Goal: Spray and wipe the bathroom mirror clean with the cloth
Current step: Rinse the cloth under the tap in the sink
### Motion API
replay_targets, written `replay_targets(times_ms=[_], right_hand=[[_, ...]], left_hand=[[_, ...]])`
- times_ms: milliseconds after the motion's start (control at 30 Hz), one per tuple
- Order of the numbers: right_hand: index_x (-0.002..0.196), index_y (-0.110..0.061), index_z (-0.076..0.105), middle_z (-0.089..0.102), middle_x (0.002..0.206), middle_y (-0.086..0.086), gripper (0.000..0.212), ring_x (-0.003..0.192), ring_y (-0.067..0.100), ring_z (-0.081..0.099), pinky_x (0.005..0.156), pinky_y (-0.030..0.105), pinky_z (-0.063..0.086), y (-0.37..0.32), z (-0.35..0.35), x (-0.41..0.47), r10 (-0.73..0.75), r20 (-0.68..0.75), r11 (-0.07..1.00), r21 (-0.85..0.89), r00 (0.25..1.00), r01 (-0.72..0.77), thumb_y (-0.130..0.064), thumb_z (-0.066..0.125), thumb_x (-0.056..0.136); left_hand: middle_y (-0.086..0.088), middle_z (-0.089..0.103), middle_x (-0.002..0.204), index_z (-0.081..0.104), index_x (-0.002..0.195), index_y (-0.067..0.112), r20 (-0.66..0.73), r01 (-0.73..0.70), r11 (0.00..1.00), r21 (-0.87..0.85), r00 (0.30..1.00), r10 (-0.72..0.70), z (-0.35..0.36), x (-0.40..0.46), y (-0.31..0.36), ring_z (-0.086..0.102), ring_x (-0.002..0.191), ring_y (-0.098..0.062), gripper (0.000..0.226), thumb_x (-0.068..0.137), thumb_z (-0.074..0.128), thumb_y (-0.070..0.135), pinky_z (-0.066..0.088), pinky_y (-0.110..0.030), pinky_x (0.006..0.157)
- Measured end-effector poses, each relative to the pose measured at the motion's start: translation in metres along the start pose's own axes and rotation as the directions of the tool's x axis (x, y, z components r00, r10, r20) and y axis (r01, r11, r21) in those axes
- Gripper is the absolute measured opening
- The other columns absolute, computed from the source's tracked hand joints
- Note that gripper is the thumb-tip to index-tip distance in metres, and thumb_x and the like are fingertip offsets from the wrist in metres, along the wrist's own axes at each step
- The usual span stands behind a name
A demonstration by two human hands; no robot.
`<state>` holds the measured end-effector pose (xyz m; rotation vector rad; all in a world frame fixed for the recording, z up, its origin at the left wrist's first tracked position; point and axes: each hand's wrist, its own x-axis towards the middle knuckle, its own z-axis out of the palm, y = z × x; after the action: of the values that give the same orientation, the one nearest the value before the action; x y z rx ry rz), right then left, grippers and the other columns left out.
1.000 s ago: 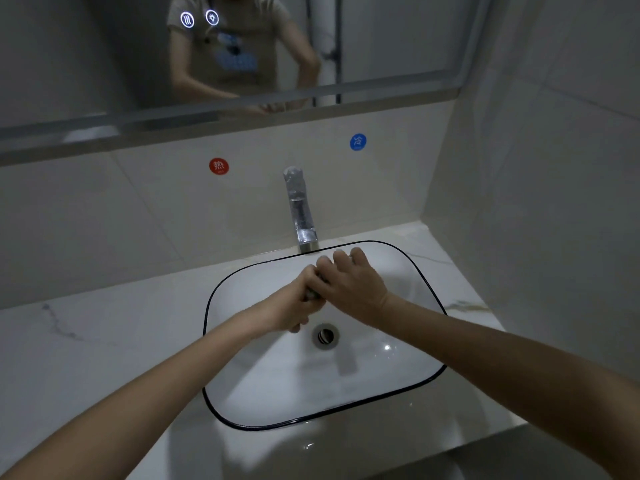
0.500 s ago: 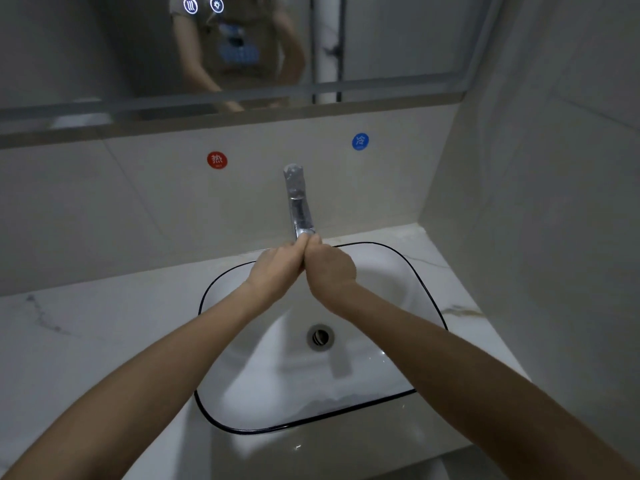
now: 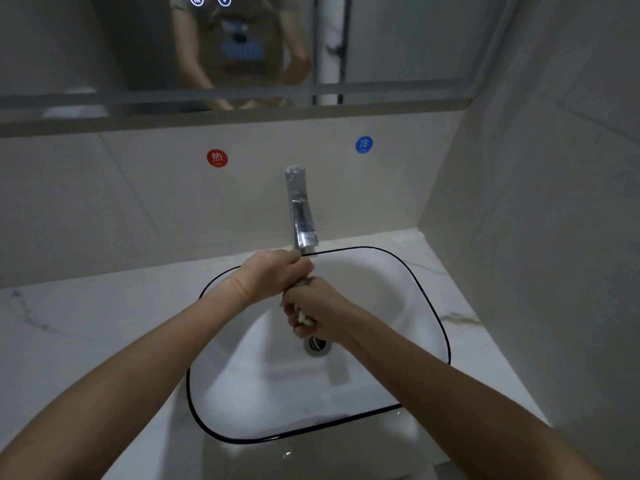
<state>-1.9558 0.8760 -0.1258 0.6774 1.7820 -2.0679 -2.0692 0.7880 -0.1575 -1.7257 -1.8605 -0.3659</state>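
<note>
Over the white sink (image 3: 426, 292) both my hands hold a twisted grey cloth (image 3: 304, 283). My left hand (image 3: 273, 273) grips its upper end just under the faucet spout. My right hand (image 3: 315, 311) grips the lower end, with a pale bit of cloth showing between its fingers above the drain. Most of the cloth is hidden inside my fists. The mirror (image 3: 398, 39) runs along the top of the view and reflects a person's torso and arms. No spray bottle is in view.
A chrome faucet (image 3: 300, 209) stands at the back of the sink. Red (image 3: 217, 158) and blue (image 3: 363, 144) round stickers mark the tiled wall under the mirror's ledge. The marble counter (image 3: 86, 323) stretches left; a side wall (image 3: 554, 202) closes in on the right.
My fists sat side by side under the spout; now my right hand has dropped lower toward the drain while the left stays up, so the cloth is stretched and twisted between them.
</note>
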Motion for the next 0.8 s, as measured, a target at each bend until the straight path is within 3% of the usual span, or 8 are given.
replay_targets(times_ms=[167, 267, 367, 433, 500, 600, 700, 800], right_hand=[[0.071, -0.013, 0.038, 0.038, 0.048, -0.002, 0.026, 0.038, 0.005, 0.037, 0.033, 0.015, 0.024, 0.004, -0.004, -0.001, 0.023, 0.202, 0.971, 0.23, 0.979, -0.07, 0.005, 0.04, 0.09], [0.073, -0.013, 0.04, 0.04, 0.049, -0.002, 0.025, 0.04, 0.005, 0.038, 0.033, 0.016, 0.026, 0.008, -0.008, 0.0, 0.03, 0.209, 0.968, 0.237, 0.977, -0.08, 0.004, 0.041, 0.091], [0.075, -0.009, 0.045, 0.042, 0.058, 0.005, 0.019, 0.045, 0.011, 0.041, 0.037, 0.018, 0.032, 0.015, -0.013, 0.01, 0.051, 0.075, 0.999, 0.003, 0.996, -0.052, 0.004, 0.047, 0.088], [0.077, -0.01, 0.045, 0.045, 0.066, 0.006, 0.017, 0.051, 0.014, 0.045, 0.043, 0.021, 0.035, 0.019, -0.016, 0.017, -0.042, -0.067, 0.962, -0.273, 0.997, 0.022, 0.001, 0.052, 0.087], [0.097, -0.008, 0.045, 0.052, 0.09, 0.008, 0.018, 0.077, 0.021, 0.055, 0.057, 0.023, 0.041, 0.024, -0.017, 0.02, -0.219, -0.191, 0.822, -0.565, 0.957, 0.075, -0.004, 0.058, 0.086], [0.132, -0.013, 0.038, 0.045, 0.126, 0.011, 0.06, 0.117, 0.029, 0.046, 0.092, 0.035, 0.038, 0.038, -0.02, 0.024, -0.543, -0.154, 0.366, -0.928, 0.825, 0.068, -0.004, 0.062, 0.078], [0.129, -0.017, 0.046, 0.054, 0.13, 0.016, 0.062, 0.123, 0.032, 0.045, 0.101, 0.048, 0.036, 0.054, -0.022, 0.028, -0.889, 0.158, -0.149, -0.987, 0.43, 0.053, -0.011, 0.059, 0.069], [0.133, -0.02, 0.043, 0.04, 0.143, 0.012, 0.038, 0.133, 0.03, 0.038, 0.107, 0.051, 0.03, 0.066, -0.032, 0.03, -0.895, 0.407, -0.412, -0.911, 0.181, 0.01, -0.017, 0.033, 0.097]], left_hand=[[-0.005, 0.048, 0.051, 0.034, 0.078, 0.016, -0.046, -0.083, 0.995, 0.051, 0.995, 0.085, 0.0, 0.003, -0.002, 0.045, 0.036, -0.021, 0.013, 0.08, 0.047, 0.02, 0.029, -0.02, 0.028], [-0.004, 0.047, 0.051, 0.034, 0.079, 0.015, 0.011, -0.062, 0.996, 0.071, 0.998, 0.061, 0.005, -0.003, -0.001, 0.044, 0.035, -0.02, 0.009, 0.079, 0.044, 0.016, 0.025, -0.02, 0.031], [-0.006, 0.051, 0.058, 0.033, 0.087, 0.014, 0.227, 0.124, 0.99, 0.074, 0.964, -0.138, 0.012, -0.01, 0.013, 0.05, 0.037, -0.025, 0.022, 0.071, 0.048, 0.01, 0.026, -0.024, 0.033], [-0.011, 0.059, 0.082, 0.031, 0.105, 0.013, 0.439, 0.345, 0.929, 0.135, 0.82, -0.368, 0.015, -0.01, 0.029, 0.063, 0.065, -0.031, 0.033, 0.078, 0.048, 0.004, 0.033, -0.032, 0.049], [-0.013, 0.058, 0.094, 0.038, 0.105, 0.012, 0.583, 0.65, 0.745, 0.149, 0.551, -0.597, 0.018, -0.012, 0.042, 0.06, 0.086, -0.037, 0.019, 0.088, 0.043, 0.006, 0.033, -0.034, 0.061], [-0.004, 0.05, 0.07, 0.042, 0.076, 0.015, 0.649, 0.928, 0.35, -0.128, 0.345, -0.678, 0.018, -0.013, 0.048, 0.056, 0.066, -0.029, 0.015, 0.089, 0.044, 0.007, 0.03, -0.029, 0.051], [0.001, 0.036, 0.058, 0.055, 0.097, 0.007, 0.858, 0.908, -0.267, -0.322, 0.161, -0.489, 0.004, -0.003, 0.054, 0.029, 0.039, -0.009, 0.017, 0.097, 0.039, 0.012, 0.019, -0.017, 0.035], [0.005, 0.031, 0.053, 0.047, 0.077, 0.019, 0.966, 0.818, -0.544, -0.188, 0.053, -0.253, -0.018, 0.003, 0.053, 0.023, 0.039, -0.005, 0.029, 0.101, 0.033, 0.027, 0.011, -0.013, 0.032]])
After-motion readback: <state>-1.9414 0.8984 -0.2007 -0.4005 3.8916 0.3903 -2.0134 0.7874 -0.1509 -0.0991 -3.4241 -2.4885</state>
